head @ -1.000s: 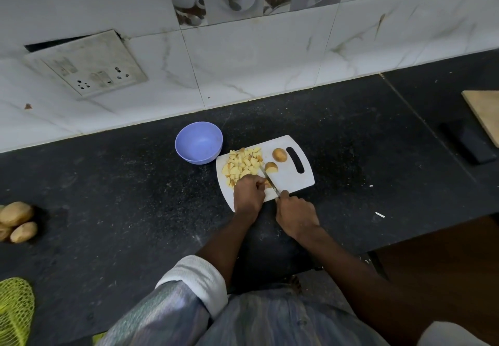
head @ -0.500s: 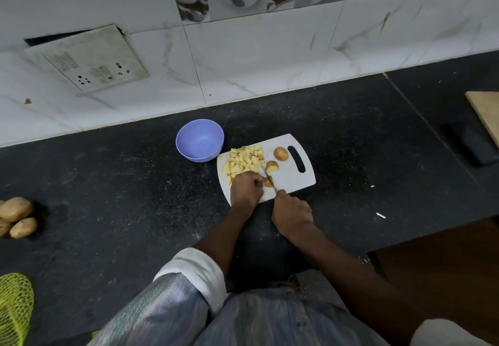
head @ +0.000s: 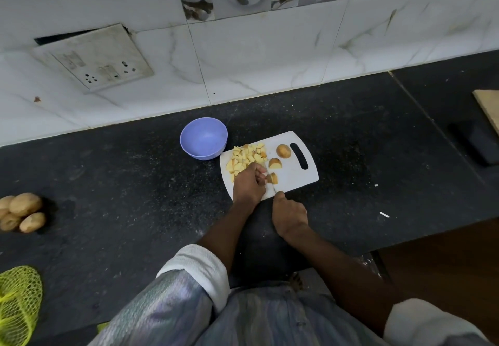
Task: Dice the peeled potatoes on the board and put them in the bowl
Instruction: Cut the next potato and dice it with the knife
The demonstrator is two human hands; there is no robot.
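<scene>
A white cutting board [head: 294,175] lies on the black counter. On its left part sits a pile of diced potato [head: 247,157]. My left hand [head: 248,183] pinches a small potato piece [head: 272,178] against the board. In my right hand [head: 289,213] is a knife [head: 272,184], its blade resting beside that piece. Two more potato pieces lie further back, one [head: 275,163] cut and one [head: 283,151] rounded, near the board's handle slot. The purple bowl [head: 204,138] stands empty just left of the board.
Whole unpeeled potatoes [head: 21,212] lie at the counter's left edge, with a yellow-green net bag [head: 17,302] below them. A wooden board [head: 488,107] and a dark object [head: 476,140] sit at the far right. The tiled wall carries a socket plate [head: 94,57].
The knife has cut on through the piece under my left hand, leaving a smaller piece beside the blade. Both hands stay in place on the board's near edge.
</scene>
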